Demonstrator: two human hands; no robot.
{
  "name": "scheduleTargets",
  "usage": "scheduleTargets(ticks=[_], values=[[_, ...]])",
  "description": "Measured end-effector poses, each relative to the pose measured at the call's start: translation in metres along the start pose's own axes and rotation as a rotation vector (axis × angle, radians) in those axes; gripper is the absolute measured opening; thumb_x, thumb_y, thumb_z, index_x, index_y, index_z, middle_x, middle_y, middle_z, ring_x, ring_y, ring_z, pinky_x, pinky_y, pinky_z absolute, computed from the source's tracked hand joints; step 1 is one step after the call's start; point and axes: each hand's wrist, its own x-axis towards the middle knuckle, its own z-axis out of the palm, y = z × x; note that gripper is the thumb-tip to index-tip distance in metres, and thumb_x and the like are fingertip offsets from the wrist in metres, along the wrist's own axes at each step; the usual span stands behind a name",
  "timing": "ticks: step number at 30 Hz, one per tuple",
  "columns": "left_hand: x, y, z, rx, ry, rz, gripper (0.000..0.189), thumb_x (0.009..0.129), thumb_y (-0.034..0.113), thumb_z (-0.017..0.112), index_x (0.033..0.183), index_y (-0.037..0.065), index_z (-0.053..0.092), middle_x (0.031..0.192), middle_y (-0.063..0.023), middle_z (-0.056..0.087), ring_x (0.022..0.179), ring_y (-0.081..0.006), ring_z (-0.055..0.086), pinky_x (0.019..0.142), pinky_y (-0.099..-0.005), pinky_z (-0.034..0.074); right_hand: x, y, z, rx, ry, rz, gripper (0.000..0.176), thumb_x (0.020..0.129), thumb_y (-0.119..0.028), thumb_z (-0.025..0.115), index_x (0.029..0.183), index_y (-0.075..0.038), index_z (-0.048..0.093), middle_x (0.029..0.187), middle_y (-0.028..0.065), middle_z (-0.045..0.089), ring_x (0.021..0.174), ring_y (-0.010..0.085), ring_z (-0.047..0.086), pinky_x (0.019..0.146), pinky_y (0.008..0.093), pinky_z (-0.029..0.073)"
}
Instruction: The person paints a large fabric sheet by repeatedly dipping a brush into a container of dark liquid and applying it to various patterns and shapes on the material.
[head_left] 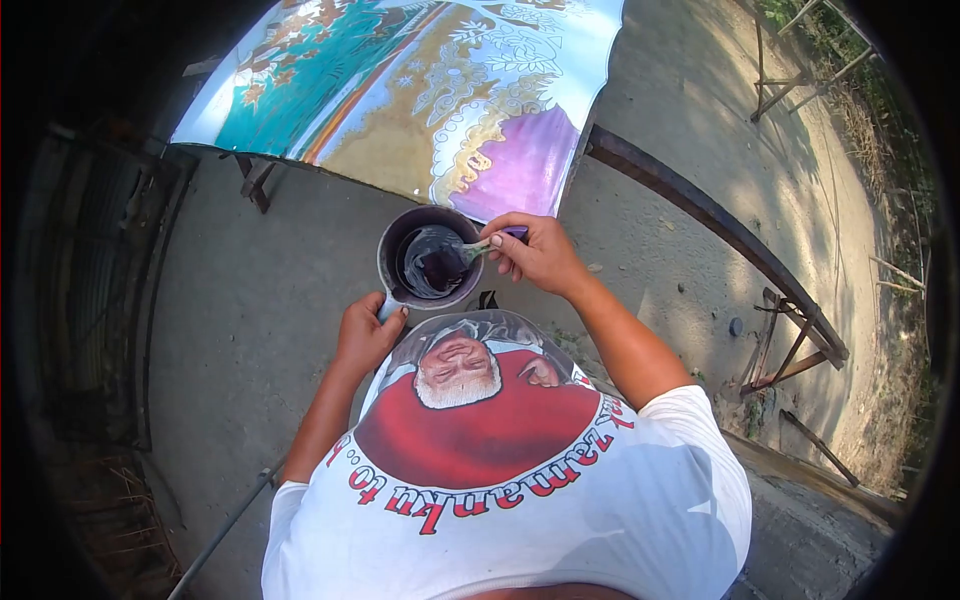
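My left hand (370, 332) is closed round the short pale handle of a plastic dipper (388, 262), holding it in front of my chest. Dark liquid (420, 262) with greyish streaks lies inside it. In my right hand (545, 258) is a paintbrush (477, 248), gripped between thumb and fingers. Its dark bristles reach down into the dipper, at the liquid. Just beyond the dipper is the near corner of a stretched painted cloth (520, 165), with purple, brown and teal areas and white outlined leaf patterns.
A dark wooden beam (720, 215) runs from the cloth's right side to a trestle (785, 345) at the right. Another support leg (255, 182) stands under the cloth's left edge. Corrugated dark sheeting (95, 290) is at the left. The ground (240, 330) is grey and bare-looking.
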Motion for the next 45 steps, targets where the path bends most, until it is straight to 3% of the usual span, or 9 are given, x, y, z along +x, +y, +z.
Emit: scheduleTargets(ticks=[4, 13, 18, 20, 25, 29, 33, 38, 45], values=[[-0.003, -0.008, 0.006, -0.004, 0.048, 0.008, 0.028, 0.085, 0.022, 0.073, 0.075, -0.001, 0.060, 0.058, -0.0053, 0.051, 0.056, -0.0108, 0.044, 0.051, -0.0355, 0.037, 0.004, -0.001, -0.046, 0.498, 0.157, -0.037, 0.027, 0.103, -0.020, 0.062, 0.117, 0.003, 0.067, 0.088, 0.0135, 0.072, 0.066, 0.0144, 0.069, 0.053, 0.0254, 0.057], [-0.019, -0.013, -0.004, -0.016, 0.095, -0.023, 0.028, 0.087, 0.021, 0.072, 0.074, 0.000, 0.058, 0.060, -0.0037, 0.051, 0.058, -0.0097, 0.045, 0.052, -0.0345, 0.037, 0.143, 0.021, -0.113, 0.613, 0.668, -0.027, 0.028, 0.103, -0.018, 0.062, 0.117, 0.006, 0.062, 0.091, 0.0174, 0.070, 0.074, 0.0224, 0.071, 0.058, 0.0333, 0.062], [-0.027, -0.021, -0.005, -0.023, 0.122, -0.064, 0.028, 0.087, 0.021, 0.072, 0.074, 0.000, 0.059, 0.061, -0.0033, 0.053, 0.059, -0.0094, 0.046, 0.052, -0.0340, 0.038, 0.133, 0.013, -0.113, 0.463, 0.368, 0.005, 0.027, 0.102, -0.018, 0.062, 0.115, 0.005, 0.063, 0.090, 0.0158, 0.070, 0.072, 0.0206, 0.071, 0.058, 0.0329, 0.062], [-0.031, -0.020, -0.003, -0.012, 0.134, -0.067, 0.027, 0.087, 0.021, 0.072, 0.076, 0.000, 0.061, 0.062, -0.0031, 0.054, 0.060, -0.0092, 0.046, 0.053, -0.0334, 0.039, 0.117, 0.006, -0.122, 0.317, -0.004, 0.143, 0.028, 0.104, -0.022, 0.061, 0.118, 0.002, 0.063, 0.089, 0.0133, 0.071, 0.073, 0.0183, 0.072, 0.062, 0.0310, 0.062], [-0.031, -0.025, -0.005, -0.052, 0.125, -0.100, 0.026, 0.087, 0.021, 0.072, 0.077, -0.001, 0.061, 0.062, -0.0027, 0.054, 0.060, -0.0090, 0.046, 0.053, -0.0332, 0.039, 0.130, 0.013, -0.126, 0.476, 0.383, -0.013, 0.030, 0.102, -0.020, 0.062, 0.118, 0.006, 0.064, 0.090, 0.0147, 0.071, 0.071, 0.0190, 0.071, 0.060, 0.0325, 0.062], [-0.029, -0.024, -0.009, -0.035, 0.118, -0.097, 0.026, 0.087, 0.020, 0.072, 0.077, -0.001, 0.061, 0.063, -0.0027, 0.054, 0.061, -0.0088, 0.047, 0.053, -0.0329, 0.039, 0.114, 0.013, -0.112, 0.371, -0.017, 0.107, 0.030, 0.101, -0.022, 0.063, 0.117, 0.004, 0.064, 0.090, 0.0149, 0.071, 0.072, 0.0181, 0.072, 0.061, 0.0318, 0.062], [-0.031, -0.027, -0.008, -0.067, 0.104, -0.111, 0.026, 0.088, 0.020, 0.072, 0.077, -0.001, 0.060, 0.062, -0.0024, 0.053, 0.060, -0.0085, 0.046, 0.053, -0.0329, 0.038, 0.085, 0.007, -0.125, 0.283, -0.090, 0.186, 0.030, 0.104, -0.024, 0.060, 0.118, 0.002, 0.065, 0.088, 0.0123, 0.072, 0.070, 0.0153, 0.072, 0.062, 0.0280, 0.062], [-0.027, -0.031, -0.007, -0.052, 0.111, -0.107, 0.028, 0.088, 0.019, 0.072, 0.074, 0.000, 0.056, 0.061, -0.0018, 0.050, 0.060, -0.0084, 0.043, 0.052, -0.0334, 0.036, 0.063, 0.019, -0.091, 0.485, 0.088, 0.118, 0.032, 0.104, -0.025, 0.062, 0.118, 0.003, 0.064, 0.089, 0.0142, 0.071, 0.073, 0.0164, 0.072, 0.063, 0.0294, 0.062], [-0.025, -0.032, -0.003, -0.005, 0.111, -0.039, 0.030, 0.087, 0.019, 0.072, 0.072, 0.000, 0.055, 0.060, -0.0025, 0.050, 0.060, -0.0085, 0.043, 0.052, -0.0335, 0.036, 0.021, -0.007, -0.112, 0.131, 0.338, -0.075, 0.025, 0.098, -0.020, 0.062, 0.100, 0.003, 0.071, 0.071, 0.0085, 0.067, 0.058, 0.0113, 0.065, 0.052, 0.0255, 0.054]])
